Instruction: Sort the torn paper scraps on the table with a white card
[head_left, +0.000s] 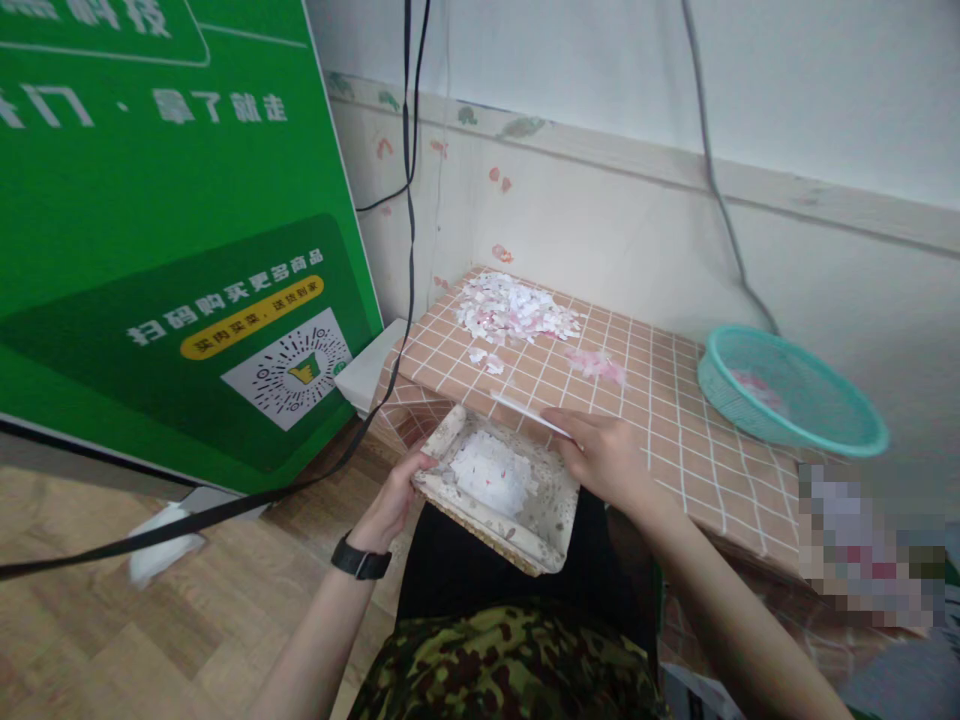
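Observation:
My left hand is closed around the left edge of a shallow tray that has a pale, floral-patterned lining and a woven-looking rim. Inside it lies a patch of white, scrap-like material with a few small red specks. My right hand pinches a thin white strip, held just above the tray's far edge. Beyond, a heap of white and pinkish scraps rests on the table, with a small pink clump in front of it.
A checked brown cloth covers the table against the wall. At its right stands a turquoise plastic basket with some pink scraps inside. A green sign panel rises at the left, and a black cable hangs in front.

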